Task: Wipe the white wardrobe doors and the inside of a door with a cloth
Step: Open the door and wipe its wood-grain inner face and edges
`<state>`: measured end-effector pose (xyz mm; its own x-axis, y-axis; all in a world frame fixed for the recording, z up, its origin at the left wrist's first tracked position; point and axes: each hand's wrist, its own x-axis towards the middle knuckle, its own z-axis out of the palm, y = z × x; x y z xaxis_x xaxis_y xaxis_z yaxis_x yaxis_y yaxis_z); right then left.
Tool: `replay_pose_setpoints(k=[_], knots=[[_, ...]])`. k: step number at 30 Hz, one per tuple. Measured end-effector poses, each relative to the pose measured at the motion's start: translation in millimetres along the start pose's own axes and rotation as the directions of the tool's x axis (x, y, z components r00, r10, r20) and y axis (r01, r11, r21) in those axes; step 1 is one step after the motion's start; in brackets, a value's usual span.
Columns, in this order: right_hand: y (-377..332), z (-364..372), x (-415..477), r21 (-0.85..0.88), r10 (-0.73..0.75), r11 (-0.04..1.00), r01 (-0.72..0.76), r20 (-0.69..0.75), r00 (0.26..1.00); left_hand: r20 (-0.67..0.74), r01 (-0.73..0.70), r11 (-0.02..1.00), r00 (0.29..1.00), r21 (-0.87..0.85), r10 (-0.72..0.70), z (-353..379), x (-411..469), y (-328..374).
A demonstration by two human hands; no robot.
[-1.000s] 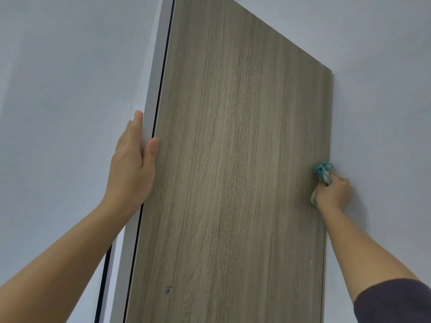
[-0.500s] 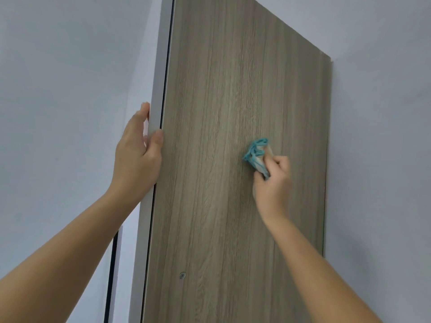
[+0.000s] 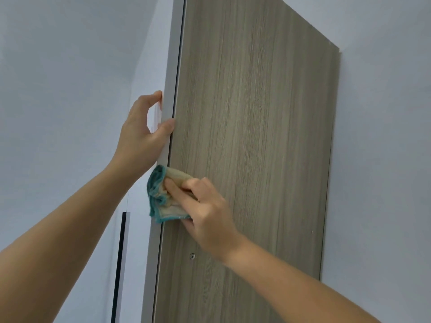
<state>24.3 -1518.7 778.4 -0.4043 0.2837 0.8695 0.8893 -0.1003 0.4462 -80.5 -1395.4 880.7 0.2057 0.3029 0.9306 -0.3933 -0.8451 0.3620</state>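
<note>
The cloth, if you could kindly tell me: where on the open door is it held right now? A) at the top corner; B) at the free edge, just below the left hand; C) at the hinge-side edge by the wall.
B: the right hand holds the teal-edged cloth against the door at its free edge, just below the left hand gripping that edge.

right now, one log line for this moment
step: wiping | left hand: grips door edge | right hand: holds cloth against wood-grain door face

Top/btm of door (image 3: pixel 256 136) cut off by frame; fingers of left hand (image 3: pixel 138 136) mostly behind its edge; cloth (image 3: pixel 161 199) partly under right hand (image 3: pixel 210 215).
</note>
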Motion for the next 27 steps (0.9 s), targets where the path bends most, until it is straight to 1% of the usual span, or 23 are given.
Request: replay_pose_setpoints(k=[4,7,9,13,16,18,20,23,27], knots=[[14.1,-4.3,-1.8,-0.038,-0.1,0.994,0.1,0.0,0.995,-0.026,0.056,0.994,0.998,-0.089,-0.059,7.8,-15.9,-2.0],[31.9,-9.4,-10.7,-0.053,-0.106,0.993,0.105,-0.027,0.994,-0.058,0.098,0.984,0.993,-0.151,-0.107,18.6,-40.7,-1.1],[47.9,-15.6,-19.5,-0.068,-0.056,0.996,0.053,-0.051,0.997,-0.065,0.088,0.986,0.993,-0.141,-0.098,25.1,-56.9,-1.2],[85.4,-29.1,-37.9,-0.071,0.095,0.992,-0.101,-0.085,0.992,-0.066,0.044,0.999,0.997,0.03,-0.042,30.2,-75.3,-8.7],[119.4,-40.2,-52.4,-0.059,0.232,0.969,-0.242,-0.143,0.962,-0.059,0.042,0.994,0.998,0.103,-0.036,30.2,-79.8,-12.4],[143.5,-49.7,-62.8,-0.051,0.352,0.928,-0.369,-0.206,0.913,-0.062,0.043,0.993,0.997,0.111,-0.036,30.2,-81.7,-13.0],[167.6,-60.8,-74.8,-0.048,0.466,0.867,-0.495,-0.27,0.842,-0.062,0.046,0.993,0.997,0.112,-0.039,30.0,-82.2,-12.3],[195.2,-75.4,-92.9,-0.074,0.615,0.738,-0.671,-0.335,0.713,-0.065,0.055,0.993,0.997,0.107,-0.048,30.0,-82.9,-11.6],[227.8,-88.8,-115.2,-0.114,0.742,0.547,-0.829,-0.393,0.543,-0.073,0.053,0.994,0.996,0.099,-0.046,31.8,-83.0,-12.6]])
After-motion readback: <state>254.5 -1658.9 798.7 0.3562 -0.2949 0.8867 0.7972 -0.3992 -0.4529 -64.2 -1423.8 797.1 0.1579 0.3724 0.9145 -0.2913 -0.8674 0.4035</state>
